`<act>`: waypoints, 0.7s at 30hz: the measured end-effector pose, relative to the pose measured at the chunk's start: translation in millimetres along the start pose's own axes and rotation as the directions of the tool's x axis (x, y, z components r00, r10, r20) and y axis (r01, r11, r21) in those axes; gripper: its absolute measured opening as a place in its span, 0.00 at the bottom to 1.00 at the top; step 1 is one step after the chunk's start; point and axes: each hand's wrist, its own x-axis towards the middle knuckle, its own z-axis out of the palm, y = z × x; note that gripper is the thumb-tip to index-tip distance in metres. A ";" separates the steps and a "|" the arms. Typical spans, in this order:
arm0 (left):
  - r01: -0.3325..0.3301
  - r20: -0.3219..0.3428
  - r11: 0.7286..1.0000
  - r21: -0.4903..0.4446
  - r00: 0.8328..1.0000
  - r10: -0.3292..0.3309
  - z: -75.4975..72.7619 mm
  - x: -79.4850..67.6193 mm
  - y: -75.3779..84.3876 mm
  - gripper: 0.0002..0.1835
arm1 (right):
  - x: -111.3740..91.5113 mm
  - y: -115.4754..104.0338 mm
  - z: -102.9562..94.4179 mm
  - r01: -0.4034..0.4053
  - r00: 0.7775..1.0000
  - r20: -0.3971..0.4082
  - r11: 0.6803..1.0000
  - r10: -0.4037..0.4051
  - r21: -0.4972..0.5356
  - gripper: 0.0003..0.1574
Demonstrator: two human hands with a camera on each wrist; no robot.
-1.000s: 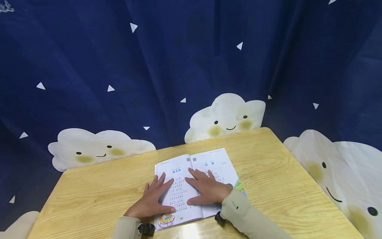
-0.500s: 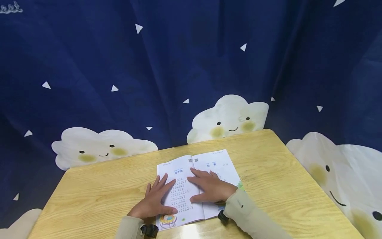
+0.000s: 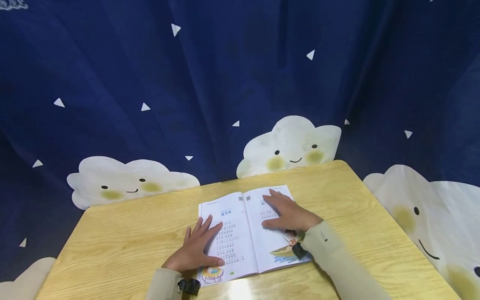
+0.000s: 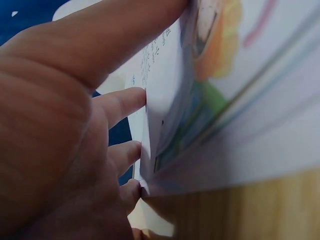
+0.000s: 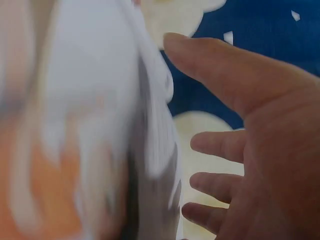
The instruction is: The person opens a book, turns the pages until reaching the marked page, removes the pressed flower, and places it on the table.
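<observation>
An open book (image 3: pixel 240 246) lies on the wooden table, printed text on both pages. Its left page has a round orange picture at the bottom, its right page a boat on blue water. My left hand (image 3: pixel 196 248) rests with spread fingers on the left page's outer edge, thumb over the lower text. In the left wrist view, fingertips of that hand (image 4: pixel 60 115) touch the page (image 4: pixel 165 100). Over the upper right page is my right hand (image 3: pixel 290 212), fingers extended and covering part of the text. The right wrist view shows this hand (image 5: pixel 280 125) beside blurred pages (image 5: pixel 95 50), gripping nothing.
The light wooden table (image 3: pixel 131 233) extends around the book on both sides. Behind it hangs a dark blue curtain (image 3: pixel 210 83) with white triangles and smiling clouds (image 3: pixel 288 143). Each wrist carries a small black device (image 3: pixel 189 286) at the sleeve cuff.
My right hand has moved from the book's middle fold rightward and up across the right page, uncovering the boat picture. My left hand stays on the left page.
</observation>
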 end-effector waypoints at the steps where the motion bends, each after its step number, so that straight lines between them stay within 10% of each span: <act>1: -0.001 0.000 1.000 -0.004 1.000 0.001 -0.1 0.0 0.1 0.57 | 0.4 3.8 -2.0 -0.030 1.000 -0.004 1.000 0.030 -0.007 0.59; 21: -0.034 -0.011 0.999 -0.025 0.999 0.033 -0.1 -3.2 -1.1 0.56 | -3.9 29.9 -8.6 -0.180 0.983 0.023 0.981 0.182 -0.070 0.74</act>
